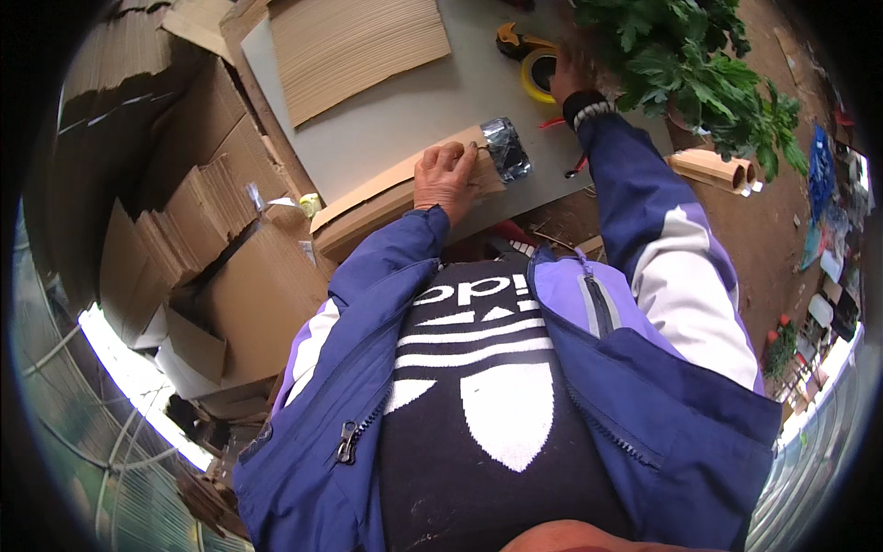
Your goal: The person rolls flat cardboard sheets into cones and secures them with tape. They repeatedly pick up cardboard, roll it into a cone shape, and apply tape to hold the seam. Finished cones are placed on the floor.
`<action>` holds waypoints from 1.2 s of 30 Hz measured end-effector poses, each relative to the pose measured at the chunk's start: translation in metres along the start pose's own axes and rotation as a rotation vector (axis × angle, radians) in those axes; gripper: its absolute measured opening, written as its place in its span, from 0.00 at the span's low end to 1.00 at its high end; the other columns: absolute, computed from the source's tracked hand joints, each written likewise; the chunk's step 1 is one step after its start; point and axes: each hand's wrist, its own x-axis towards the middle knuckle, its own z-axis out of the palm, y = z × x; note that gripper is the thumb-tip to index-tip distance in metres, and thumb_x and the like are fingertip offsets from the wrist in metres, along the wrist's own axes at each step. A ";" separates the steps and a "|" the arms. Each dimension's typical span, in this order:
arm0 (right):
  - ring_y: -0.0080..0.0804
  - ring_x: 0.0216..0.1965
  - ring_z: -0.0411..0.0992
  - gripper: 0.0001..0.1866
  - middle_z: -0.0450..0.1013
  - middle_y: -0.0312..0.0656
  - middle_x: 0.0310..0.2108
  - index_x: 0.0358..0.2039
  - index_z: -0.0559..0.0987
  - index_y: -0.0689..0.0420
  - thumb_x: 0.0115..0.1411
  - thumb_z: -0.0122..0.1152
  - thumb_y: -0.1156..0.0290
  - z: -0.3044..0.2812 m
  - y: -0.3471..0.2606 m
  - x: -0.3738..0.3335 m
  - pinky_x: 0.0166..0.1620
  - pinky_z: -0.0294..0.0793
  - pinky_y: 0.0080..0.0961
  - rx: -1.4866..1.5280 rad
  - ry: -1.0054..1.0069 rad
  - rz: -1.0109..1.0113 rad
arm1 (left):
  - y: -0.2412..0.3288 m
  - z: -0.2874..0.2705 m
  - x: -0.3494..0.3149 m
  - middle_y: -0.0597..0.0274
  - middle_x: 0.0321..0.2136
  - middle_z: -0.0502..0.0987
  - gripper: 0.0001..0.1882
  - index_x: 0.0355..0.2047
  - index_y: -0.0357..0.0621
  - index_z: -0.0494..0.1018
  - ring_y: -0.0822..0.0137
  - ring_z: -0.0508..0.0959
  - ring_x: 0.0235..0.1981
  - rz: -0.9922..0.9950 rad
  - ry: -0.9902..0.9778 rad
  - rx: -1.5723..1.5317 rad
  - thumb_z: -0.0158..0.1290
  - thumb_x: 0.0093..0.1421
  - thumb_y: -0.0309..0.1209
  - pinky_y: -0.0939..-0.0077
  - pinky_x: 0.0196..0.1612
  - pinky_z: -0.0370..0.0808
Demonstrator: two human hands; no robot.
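Note:
My left hand [446, 175] lies with bent fingers over a long piece of folded cardboard [368, 204], gripping it near its right end. Shiny, crinkled tape [506, 150] wraps that end. Beside a tape dispenser [517, 40] with a yellow-rimmed tape roll [539, 74] is my right hand [574, 74], against the roll's right side. Motion smears its fingers, and I cannot see whether they grip the dispenser. Small red objects [551, 122] lie on the table below the right wrist, partly covered by the sleeve.
A stack of flat cardboard [359, 51] covers the far left of the grey table [405, 115]. Larger cardboard boxes [258, 308] crowd the left side. Leafy green plants [694, 64] overhang the right edge. Cardboard tubes [708, 169] lie beyond the table's right side.

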 end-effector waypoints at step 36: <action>0.52 0.49 0.77 0.30 0.79 0.55 0.47 0.57 0.76 0.51 0.54 0.60 0.54 -0.166 -0.153 -0.093 0.54 0.75 0.39 0.293 -0.501 0.141 | -0.038 0.016 0.006 0.55 0.53 0.73 0.30 0.47 0.41 0.73 0.53 0.72 0.52 0.339 0.032 -0.169 0.65 0.41 0.33 0.65 0.59 0.70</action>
